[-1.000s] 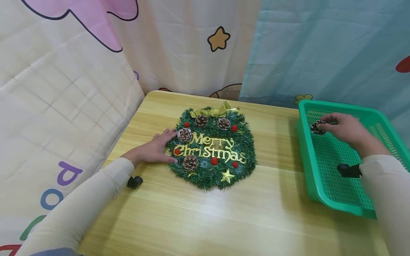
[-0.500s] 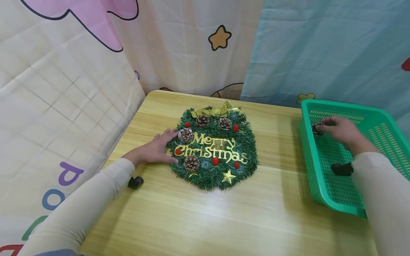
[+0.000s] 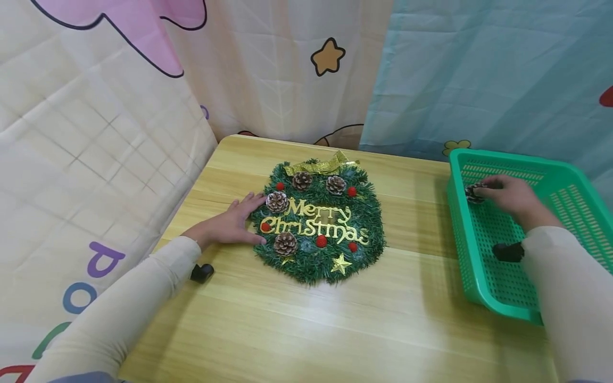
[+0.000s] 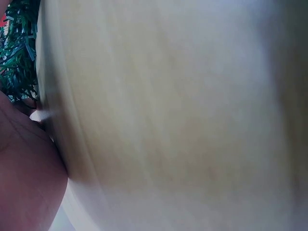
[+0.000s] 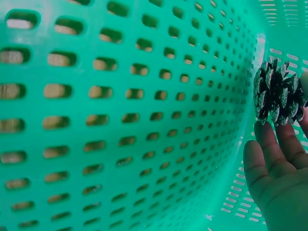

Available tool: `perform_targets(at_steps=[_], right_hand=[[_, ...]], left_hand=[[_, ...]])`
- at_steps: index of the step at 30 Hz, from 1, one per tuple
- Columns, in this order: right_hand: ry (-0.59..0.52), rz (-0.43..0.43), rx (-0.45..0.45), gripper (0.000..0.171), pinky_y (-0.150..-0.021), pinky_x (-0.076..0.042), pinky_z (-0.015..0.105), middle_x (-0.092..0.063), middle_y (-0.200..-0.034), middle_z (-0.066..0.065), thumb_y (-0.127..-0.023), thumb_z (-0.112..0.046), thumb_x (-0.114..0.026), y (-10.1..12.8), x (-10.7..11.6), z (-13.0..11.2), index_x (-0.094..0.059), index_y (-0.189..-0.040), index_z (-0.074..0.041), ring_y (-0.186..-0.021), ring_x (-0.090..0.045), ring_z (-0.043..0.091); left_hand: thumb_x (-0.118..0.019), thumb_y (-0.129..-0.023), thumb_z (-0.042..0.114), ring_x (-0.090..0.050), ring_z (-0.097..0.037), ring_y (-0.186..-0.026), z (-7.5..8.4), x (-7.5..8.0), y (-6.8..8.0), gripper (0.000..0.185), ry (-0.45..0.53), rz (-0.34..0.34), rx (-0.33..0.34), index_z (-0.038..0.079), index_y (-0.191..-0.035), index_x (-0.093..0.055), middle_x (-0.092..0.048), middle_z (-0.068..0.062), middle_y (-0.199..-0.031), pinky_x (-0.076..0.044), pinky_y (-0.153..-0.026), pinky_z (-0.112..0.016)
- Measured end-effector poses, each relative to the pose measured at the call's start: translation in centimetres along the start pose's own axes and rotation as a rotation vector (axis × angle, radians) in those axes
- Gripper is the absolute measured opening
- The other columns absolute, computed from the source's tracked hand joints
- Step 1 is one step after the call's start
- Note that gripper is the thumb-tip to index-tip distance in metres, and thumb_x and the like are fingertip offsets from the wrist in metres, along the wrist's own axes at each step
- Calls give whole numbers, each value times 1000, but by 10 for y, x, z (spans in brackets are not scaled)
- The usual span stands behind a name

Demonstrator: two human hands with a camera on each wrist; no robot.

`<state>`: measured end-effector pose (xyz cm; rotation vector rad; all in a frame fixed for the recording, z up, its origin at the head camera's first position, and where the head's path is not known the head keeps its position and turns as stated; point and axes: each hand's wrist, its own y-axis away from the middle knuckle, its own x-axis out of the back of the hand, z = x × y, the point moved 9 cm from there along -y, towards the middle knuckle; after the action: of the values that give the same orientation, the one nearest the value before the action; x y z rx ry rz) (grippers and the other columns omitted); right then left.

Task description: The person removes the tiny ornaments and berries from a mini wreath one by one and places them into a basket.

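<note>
A green tinsel Christmas wreath (image 3: 369, 213) lies on the table, carrying gold "Merry Christmas" lettering (image 3: 318, 229), pine cones (image 3: 286, 244), red berries (image 3: 321, 241), a gold star (image 3: 341, 264) and a gold ribbon (image 3: 316, 168). My left hand (image 3: 232, 221) rests against the wreath's left edge with its fingers spread. Over at the right, my right hand (image 3: 514, 198) is inside the green basket (image 3: 471, 250), pinching a loose pine cone (image 5: 276, 91) close to the basket's left wall. In the left wrist view only a bit of tinsel (image 4: 19, 53) shows beside the hand.
The wooden table (image 3: 306, 330) runs up to a printed curtain (image 3: 287, 80) at the back and left. The basket's raised, slotted walls stand around my right hand. A black wrist mount (image 3: 202, 273) juts from under my left sleeve.
My right hand, holding the pine cone, has moved slightly left and lower in the basket. The left hand and the wreath have stayed in place.
</note>
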<state>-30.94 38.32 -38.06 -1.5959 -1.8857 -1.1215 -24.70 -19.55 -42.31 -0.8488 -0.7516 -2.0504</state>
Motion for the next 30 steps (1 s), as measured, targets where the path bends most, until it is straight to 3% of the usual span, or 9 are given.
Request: perform_targets(at_steps=[17, 30], right_hand=[[27, 14, 17, 70, -94, -36, 69, -31, -143, 40, -105, -46, -39, -3, -5, -6, -32, -146, 11, -127, -31, 58], [40, -30, 16, 86, -96, -32, 72, -20, -149, 41, -100, -59, -38, 2, 1, -8, -24, -151, 9, -131, -23, 61]], left_hand=[[-82, -78, 48, 11, -27, -151, 2, 0, 0, 115, 8, -5, -7, 11, -161, -11, -1, -6, -167, 10, -117, -55], [-82, -78, 49, 11, -27, -151, 2, 0, 0, 116, 6, -5, 0, 13, -161, -10, 0, -6, -167, 11, -116, -55]])
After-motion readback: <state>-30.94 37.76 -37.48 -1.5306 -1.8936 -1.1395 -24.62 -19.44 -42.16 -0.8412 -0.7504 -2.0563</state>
